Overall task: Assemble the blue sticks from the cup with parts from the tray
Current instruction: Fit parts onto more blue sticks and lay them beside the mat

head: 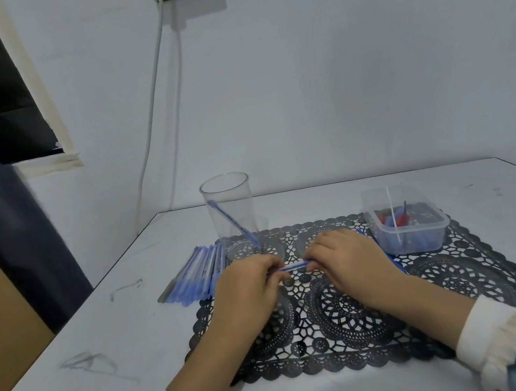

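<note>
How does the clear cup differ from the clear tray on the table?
The cup is tall and round; the tray is low and rectangular. The cup holds a single blue stick leaning against its wall, while the tray holds many small red and blue parts, split by a divider. The cup stands at the mat's far left corner, the tray at its far right. Both are see-through and open-topped.

Both hands, left (250, 288) and right (348, 259), grip one blue stick (292, 267) above the lace mat (463, 278).
</note>
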`<state>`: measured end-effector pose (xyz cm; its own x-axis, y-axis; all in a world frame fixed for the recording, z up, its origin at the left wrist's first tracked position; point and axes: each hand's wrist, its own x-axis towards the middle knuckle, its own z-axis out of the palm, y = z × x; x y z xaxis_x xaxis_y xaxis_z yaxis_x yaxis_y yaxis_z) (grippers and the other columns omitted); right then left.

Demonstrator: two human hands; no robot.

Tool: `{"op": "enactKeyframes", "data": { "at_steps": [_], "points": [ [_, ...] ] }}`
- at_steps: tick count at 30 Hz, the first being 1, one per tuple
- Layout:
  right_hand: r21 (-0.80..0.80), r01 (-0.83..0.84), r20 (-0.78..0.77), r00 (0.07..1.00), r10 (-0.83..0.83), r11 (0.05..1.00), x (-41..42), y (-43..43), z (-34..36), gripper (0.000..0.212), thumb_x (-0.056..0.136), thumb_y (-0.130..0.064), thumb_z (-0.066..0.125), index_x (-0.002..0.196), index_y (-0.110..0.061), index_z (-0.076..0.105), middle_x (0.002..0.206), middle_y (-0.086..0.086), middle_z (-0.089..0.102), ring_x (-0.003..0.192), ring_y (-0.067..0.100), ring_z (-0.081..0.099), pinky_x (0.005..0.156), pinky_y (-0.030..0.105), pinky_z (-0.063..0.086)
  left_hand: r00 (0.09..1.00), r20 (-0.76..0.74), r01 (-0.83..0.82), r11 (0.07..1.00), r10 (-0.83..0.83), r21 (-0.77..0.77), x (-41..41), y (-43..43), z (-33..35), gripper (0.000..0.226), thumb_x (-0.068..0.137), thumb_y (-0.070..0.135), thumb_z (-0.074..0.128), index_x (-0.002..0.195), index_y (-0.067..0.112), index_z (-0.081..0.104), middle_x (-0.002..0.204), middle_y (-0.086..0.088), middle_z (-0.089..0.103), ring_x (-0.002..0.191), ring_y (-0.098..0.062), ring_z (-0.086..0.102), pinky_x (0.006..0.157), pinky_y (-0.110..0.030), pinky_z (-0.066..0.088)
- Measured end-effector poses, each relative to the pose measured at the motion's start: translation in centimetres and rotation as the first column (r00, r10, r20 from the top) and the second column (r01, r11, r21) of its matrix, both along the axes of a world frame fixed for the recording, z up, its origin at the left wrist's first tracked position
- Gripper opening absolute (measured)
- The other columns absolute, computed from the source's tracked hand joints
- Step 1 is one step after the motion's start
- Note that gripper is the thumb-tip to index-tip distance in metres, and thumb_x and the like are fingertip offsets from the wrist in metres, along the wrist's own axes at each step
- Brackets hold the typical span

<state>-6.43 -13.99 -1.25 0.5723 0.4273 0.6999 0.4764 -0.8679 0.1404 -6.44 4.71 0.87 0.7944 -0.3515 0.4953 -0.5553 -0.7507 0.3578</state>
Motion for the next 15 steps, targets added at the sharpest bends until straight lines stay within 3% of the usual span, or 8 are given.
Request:
{"op": "enactKeyframes", "data": {
  "at_steps": [5, 9, 12, 15],
  "points": [
    [-0.072, -0.048, 0.167, 0.984, 0.06, 0.996, -0.41, -0.39, 0.09, 0.019, 0.08, -0.014, 0.052, 0.079, -0.014, 0.071, 0.076, -0.001, 0.07, 0.072, 0.017, 0.064, 0.068, 0.029, 0.052, 0.998, -0.065, 0.014, 0.999, -0.016, -0.032, -0.27, -0.16, -0.02, 0.019, 0.088, 0.035, 0.059, 0.102, 0.029, 0.07, 0.07, 0.007, 0.068, 0.051, -0.002, 0.046, 0.054, -0.019, 0.04],
    [-0.092, -0.049, 0.234, 0.97, 0.07, 0.995, -0.57, -0.48, 0.06, 0.011, 0.072, -0.005, 0.067, 0.08, -0.011, 0.071, 0.077, 0.002, 0.069, 0.075, 0.019, 0.063, 0.074, 0.03, 0.046, 0.993, -0.115, 0.012, 0.999, -0.018, -0.053, -0.43, -0.32, -0.04, 0.024, 0.088, 0.035, 0.059, 0.108, 0.026, 0.069, 0.082, 0.003, 0.072, 0.065, -0.009, 0.062, 0.068, -0.028, 0.054],
    [-0.114, -0.052, 0.241, 0.967, 0.078, 0.992, -0.52, -0.61, -0.01, 0.01, 0.076, -0.004, 0.064, 0.082, -0.008, 0.071, 0.078, 0.004, 0.069, 0.077, 0.021, 0.064, 0.076, 0.032, 0.046, 0.986, -0.164, 0.016, 0.998, -0.027, -0.066, -0.46, -0.38, -0.05, 0.025, 0.089, 0.034, 0.059, 0.11, 0.025, 0.068, 0.086, 0.001, 0.073, 0.069, -0.01, 0.064, 0.072, -0.029, 0.055],
    [-0.14, -0.062, 0.245, 0.965, 0.095, 0.988, -0.52, -0.78, 0.03, 0.01, 0.08, -0.006, 0.061, 0.084, -0.008, 0.07, 0.08, 0.004, 0.069, 0.08, 0.022, 0.064, 0.078, 0.032, 0.045, 0.966, -0.253, 0.015, 0.991, -0.049, -0.133, -0.3, -0.32, -0.25, 0.019, 0.09, 0.033, 0.057, 0.1, 0.027, 0.071, 0.064, 0.0, 0.068, 0.045, -0.006, 0.045, 0.053, -0.022, 0.042]
  ]
}}
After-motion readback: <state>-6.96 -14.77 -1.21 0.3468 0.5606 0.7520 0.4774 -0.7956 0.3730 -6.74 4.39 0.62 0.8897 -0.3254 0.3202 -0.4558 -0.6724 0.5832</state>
